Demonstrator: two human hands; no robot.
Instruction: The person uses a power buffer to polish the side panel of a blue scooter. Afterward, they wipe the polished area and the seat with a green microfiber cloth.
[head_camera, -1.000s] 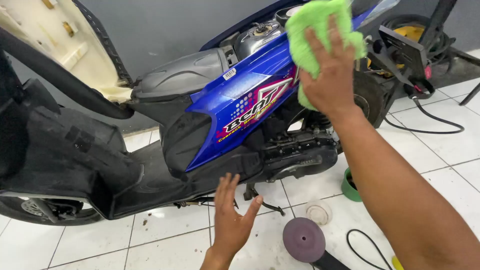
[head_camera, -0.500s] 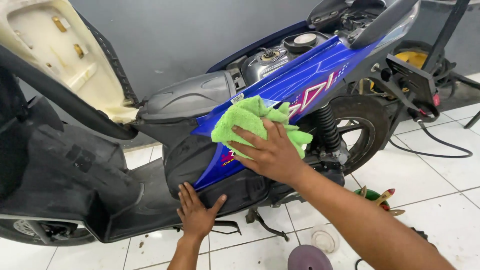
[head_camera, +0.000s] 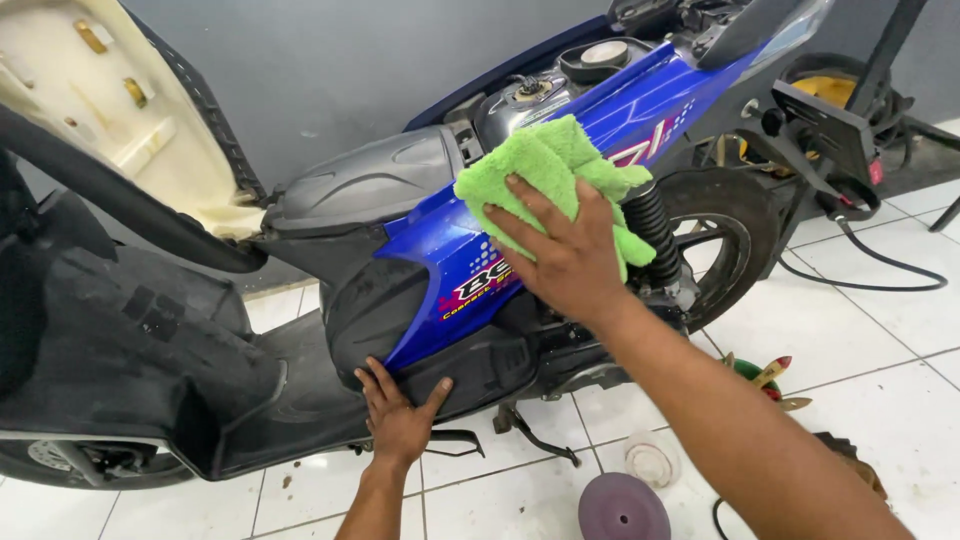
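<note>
Pressing green cloth (head_camera: 545, 170) flat on blue panel (head_camera: 450, 255) with spread right hand (head_camera: 565, 250), left hand (head_camera: 398, 420) splayed open, empty, bracing black lower panel (head_camera: 480, 370); best wiped with even overlapping strokes.

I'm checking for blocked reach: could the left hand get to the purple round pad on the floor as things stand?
Probably yes: left hand rests low on the black lower panel, and only bare tiles lie between it and the purple pad.

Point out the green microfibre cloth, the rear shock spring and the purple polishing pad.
green microfibre cloth (head_camera: 535, 165), head view, upper folded part
rear shock spring (head_camera: 652, 235), head view, black coils
purple polishing pad (head_camera: 622, 507), head view, top face
</note>
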